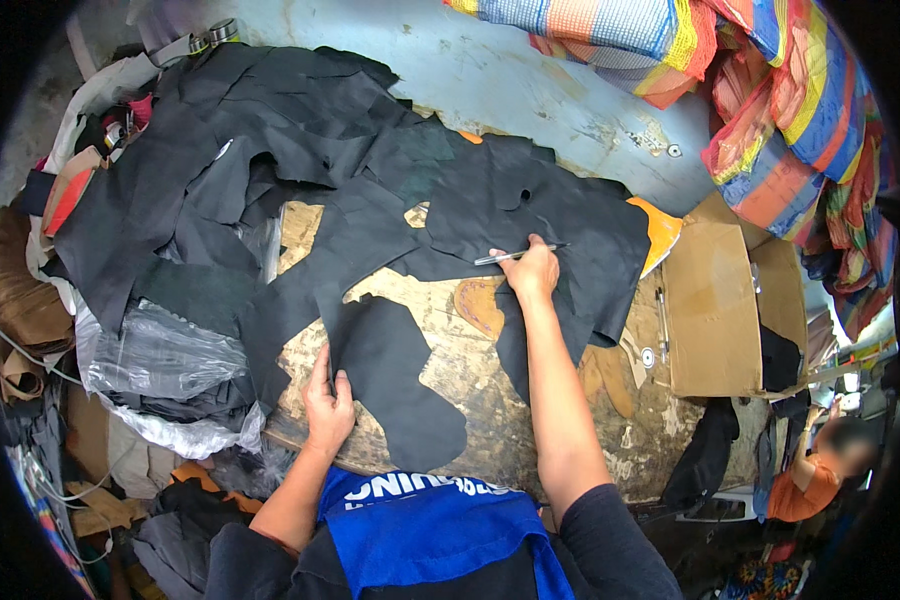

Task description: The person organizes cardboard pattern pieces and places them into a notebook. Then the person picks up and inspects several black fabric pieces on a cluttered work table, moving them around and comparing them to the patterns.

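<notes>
A large sheet of black leather-like material (480, 205) with cut-out gaps spreads over a worn wooden board. My right hand (532, 268) is closed on a slim silver pen (500, 257) and rests on this sheet, the pen lying crosswise in the fingers. At the near left of the board, my left hand (328, 405) has its fingers stretched out and its thumb apart, beside the edge of a curved black piece (395, 385). A brown shoe-part-shaped template (480, 305) lies on the bare wood between my arms.
Crumpled black sheets (260, 110) heap up at the back left, above clear plastic wrap (170, 350). A cardboard box (710, 310) stands at the right. Striped woven sacking (800, 100) hangs at the upper right. A person in orange (805, 490) is at the far right.
</notes>
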`<state>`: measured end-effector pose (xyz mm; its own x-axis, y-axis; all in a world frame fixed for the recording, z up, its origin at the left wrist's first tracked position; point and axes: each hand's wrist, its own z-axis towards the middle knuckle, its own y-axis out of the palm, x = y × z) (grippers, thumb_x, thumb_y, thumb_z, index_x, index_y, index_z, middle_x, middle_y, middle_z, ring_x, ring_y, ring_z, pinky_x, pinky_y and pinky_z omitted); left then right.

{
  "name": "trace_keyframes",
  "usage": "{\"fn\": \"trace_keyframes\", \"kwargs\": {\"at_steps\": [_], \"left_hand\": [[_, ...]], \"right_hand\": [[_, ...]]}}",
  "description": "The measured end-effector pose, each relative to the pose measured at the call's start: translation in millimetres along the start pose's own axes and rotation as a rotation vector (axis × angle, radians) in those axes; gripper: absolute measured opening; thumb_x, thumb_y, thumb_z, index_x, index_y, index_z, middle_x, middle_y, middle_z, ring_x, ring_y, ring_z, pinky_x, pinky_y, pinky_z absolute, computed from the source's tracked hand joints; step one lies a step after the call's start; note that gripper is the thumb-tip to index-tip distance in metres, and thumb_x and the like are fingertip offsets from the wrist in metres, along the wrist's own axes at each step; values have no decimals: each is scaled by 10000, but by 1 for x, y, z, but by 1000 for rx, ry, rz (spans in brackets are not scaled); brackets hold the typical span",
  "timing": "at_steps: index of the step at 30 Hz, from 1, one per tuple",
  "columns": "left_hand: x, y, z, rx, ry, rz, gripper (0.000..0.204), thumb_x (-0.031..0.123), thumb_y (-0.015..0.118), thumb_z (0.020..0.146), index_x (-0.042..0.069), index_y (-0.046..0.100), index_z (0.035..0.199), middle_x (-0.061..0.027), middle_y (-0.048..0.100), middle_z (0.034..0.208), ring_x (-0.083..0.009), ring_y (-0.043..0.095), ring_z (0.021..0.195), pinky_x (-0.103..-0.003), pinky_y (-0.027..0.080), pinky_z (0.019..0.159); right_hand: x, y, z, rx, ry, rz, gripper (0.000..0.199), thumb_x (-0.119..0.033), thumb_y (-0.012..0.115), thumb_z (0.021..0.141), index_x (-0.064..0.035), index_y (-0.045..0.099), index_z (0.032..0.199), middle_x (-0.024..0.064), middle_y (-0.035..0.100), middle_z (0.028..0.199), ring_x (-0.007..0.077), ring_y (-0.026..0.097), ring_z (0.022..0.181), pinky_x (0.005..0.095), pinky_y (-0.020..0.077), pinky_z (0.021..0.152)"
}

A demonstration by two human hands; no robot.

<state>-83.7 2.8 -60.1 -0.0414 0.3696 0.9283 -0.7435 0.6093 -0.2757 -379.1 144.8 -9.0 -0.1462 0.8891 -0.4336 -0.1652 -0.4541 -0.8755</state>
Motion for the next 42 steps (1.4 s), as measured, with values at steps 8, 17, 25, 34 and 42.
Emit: {"fn": "trace_keyframes", "kwargs": {"at_steps": [8,17,25,34,42], "left_hand": [[-7,6,-1,56,-27,-60,453,-46,491,813,-94,420,1258,-245,597,1075,-236,590,1013,-307,421,906],[-7,5,-1,39,-31,-13,434,-20,529,799,-95,461,1221,-237,617,1017,-237,616,946,-305,441,866],[-6,3,2,6,-6,48,410,-21,520,792,-92,487,1194,-256,599,1083,-325,584,1055,-337,424,921],[-8,1,18,-29,-121,-107,383,-49,507,767,-84,521,1149,-150,629,1045,-197,593,961,-288,432,882],[80,-8,56,-333,-504,-960,260,45,552,862,-37,559,1108,-127,624,1052,-197,616,927,-321,490,826]], "right_hand": [[12,3,42,-193,131,34,286,-247,788,634,-50,679,811,131,680,833,254,656,832,365,491,744],[-10,-10,18,94,-44,210,116,-67,649,663,-25,561,726,195,632,734,378,626,763,436,486,687],[-56,-99,44,344,-513,975,177,46,588,722,-47,438,714,-44,404,590,51,380,522,226,338,474],[-79,-250,-24,-102,-599,1525,238,96,567,690,-88,431,757,-28,383,743,47,353,672,165,314,596],[-81,-253,-65,-318,-526,1480,265,108,640,665,-70,473,771,4,493,788,63,454,703,180,378,615]]}}
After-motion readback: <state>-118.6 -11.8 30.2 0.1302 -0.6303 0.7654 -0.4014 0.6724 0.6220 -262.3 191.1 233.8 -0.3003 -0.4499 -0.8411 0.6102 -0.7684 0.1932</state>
